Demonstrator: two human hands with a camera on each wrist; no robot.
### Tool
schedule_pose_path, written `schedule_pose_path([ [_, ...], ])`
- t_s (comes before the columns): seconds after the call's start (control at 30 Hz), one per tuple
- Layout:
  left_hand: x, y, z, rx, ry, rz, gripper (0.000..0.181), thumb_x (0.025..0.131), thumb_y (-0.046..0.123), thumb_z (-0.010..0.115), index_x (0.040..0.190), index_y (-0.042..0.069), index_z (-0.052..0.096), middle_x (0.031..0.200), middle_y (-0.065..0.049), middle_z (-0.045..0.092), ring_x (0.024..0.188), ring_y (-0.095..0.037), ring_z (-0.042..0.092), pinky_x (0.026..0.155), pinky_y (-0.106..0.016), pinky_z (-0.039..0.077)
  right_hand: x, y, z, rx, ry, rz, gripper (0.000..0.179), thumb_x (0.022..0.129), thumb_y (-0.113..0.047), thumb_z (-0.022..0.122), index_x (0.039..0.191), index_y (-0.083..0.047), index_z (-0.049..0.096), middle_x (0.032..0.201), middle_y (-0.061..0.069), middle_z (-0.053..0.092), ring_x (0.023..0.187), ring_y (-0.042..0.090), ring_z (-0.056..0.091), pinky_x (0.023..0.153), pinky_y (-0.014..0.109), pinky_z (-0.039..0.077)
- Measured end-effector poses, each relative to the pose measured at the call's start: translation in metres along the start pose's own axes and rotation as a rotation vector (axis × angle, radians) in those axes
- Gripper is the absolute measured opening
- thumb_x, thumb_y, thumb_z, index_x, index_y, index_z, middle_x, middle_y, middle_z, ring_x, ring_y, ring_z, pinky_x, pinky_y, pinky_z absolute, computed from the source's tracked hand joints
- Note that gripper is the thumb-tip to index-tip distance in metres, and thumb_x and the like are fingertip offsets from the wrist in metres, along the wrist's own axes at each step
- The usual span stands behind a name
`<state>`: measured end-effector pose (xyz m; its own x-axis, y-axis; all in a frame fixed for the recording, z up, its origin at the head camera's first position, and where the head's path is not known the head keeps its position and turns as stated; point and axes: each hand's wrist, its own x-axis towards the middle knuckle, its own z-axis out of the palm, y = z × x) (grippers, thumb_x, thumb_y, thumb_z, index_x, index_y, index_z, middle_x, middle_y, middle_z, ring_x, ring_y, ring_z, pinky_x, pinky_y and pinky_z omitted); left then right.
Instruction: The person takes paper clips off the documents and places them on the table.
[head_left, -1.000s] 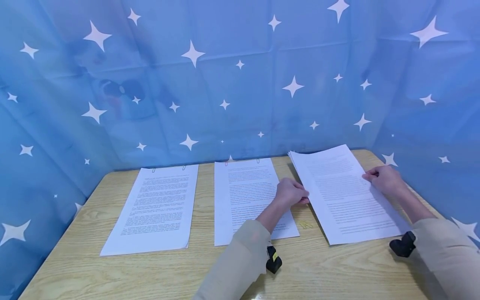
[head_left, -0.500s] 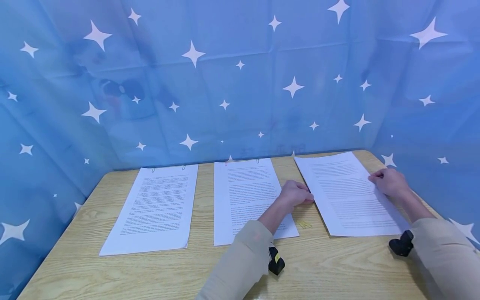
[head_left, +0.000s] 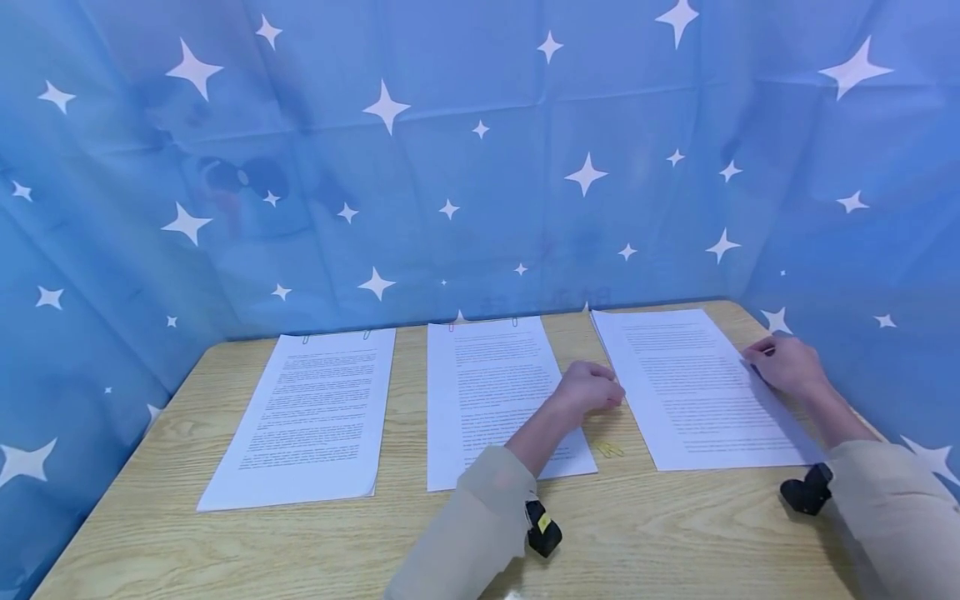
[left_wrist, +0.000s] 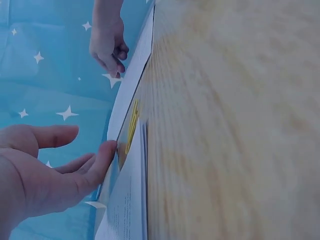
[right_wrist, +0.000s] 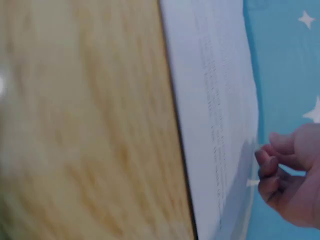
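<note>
A stack of printed sheets (head_left: pixel 697 400) lies flat at the table's right side. Close to its left edge is my left hand (head_left: pixel 587 390), reaching over the middle printed stack (head_left: pixel 498 400). In the left wrist view, the thumb and fingers of my left hand (left_wrist: pixel 55 172) stand apart, with nothing between them. My right hand (head_left: pixel 783 364) is at the right edge of the right stack. In the right wrist view, the fingers of my right hand (right_wrist: pixel 292 175) are loosely bent beside the paper edge, pinching no sheet. Yellow paper clips (head_left: pixel 608 450) lie between these two stacks.
A third printed stack (head_left: pixel 303 417) lies on the left of the wooden table (head_left: pixel 300 550), with paper clips (head_left: pixel 367 335) at its top edge. The middle stack carries a pink clip (head_left: pixel 452 327) and a dark clip (head_left: pixel 515 322). A blue starry curtain (head_left: pixel 480 208) stands behind.
The right stack has come down from a raised, tilted position to lie flat on the table. The right hand has moved slightly right, and its pinch on the sheets has loosened.
</note>
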<state>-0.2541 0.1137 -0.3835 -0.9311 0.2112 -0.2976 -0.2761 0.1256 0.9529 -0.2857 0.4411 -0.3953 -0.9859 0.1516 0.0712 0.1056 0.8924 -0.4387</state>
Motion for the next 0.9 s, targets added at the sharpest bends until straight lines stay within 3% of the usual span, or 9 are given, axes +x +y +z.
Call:
schedule_pose_path([
  [0.33,-0.014,-0.003,-0.011,0.023,-0.062,0.080,0.026,0.086,-0.007,0.066,0.112,-0.004,0.071,0.097,-0.005,0.065,0.090,-0.023,0.067,0.088,-0.039,0.055,-0.006,-0.012,-0.006,0.039,0.010,-0.046,0.046,0.106,-0.026,0.048,0.120,0.017,0.057,0.107,0.034,0.063,0.093,0.044,0.060,0.070,0.045,0.046],
  [0.47,-0.020,-0.004,-0.020,0.037,-0.097,0.118,0.026,0.086,-0.007,0.064,0.111,-0.005,0.071,0.098,-0.004,0.065,0.088,-0.021,0.066,0.088,-0.039,0.055,-0.006,-0.022,-0.004,0.070,0.005,-0.064,0.047,0.106,-0.028,0.048,0.123,0.015,0.057,0.105,0.032,0.064,0.086,0.036,0.063,0.065,0.038,0.046],
  [0.63,-0.026,-0.008,-0.035,0.048,-0.146,0.156,0.029,0.088,-0.005,0.064,0.117,-0.006,0.068,0.101,-0.004,0.065,0.092,-0.023,0.067,0.089,-0.040,0.055,-0.008,-0.041,-0.002,0.109,0.022,-0.110,0.042,0.106,-0.026,0.050,0.121,0.012,0.058,0.104,0.031,0.065,0.079,0.030,0.066,0.061,0.032,0.047],
  [0.9,-0.029,-0.011,-0.058,0.090,-0.184,0.206,0.035,0.087,-0.003,0.064,0.121,-0.008,0.065,0.099,-0.004,0.066,0.094,-0.027,0.068,0.082,-0.033,0.056,-0.014,-0.081,0.007,0.172,0.006,-0.181,0.035,0.104,-0.018,0.053,0.121,0.012,0.057,0.107,0.031,0.062,0.083,0.034,0.066,0.063,0.030,0.050],
])
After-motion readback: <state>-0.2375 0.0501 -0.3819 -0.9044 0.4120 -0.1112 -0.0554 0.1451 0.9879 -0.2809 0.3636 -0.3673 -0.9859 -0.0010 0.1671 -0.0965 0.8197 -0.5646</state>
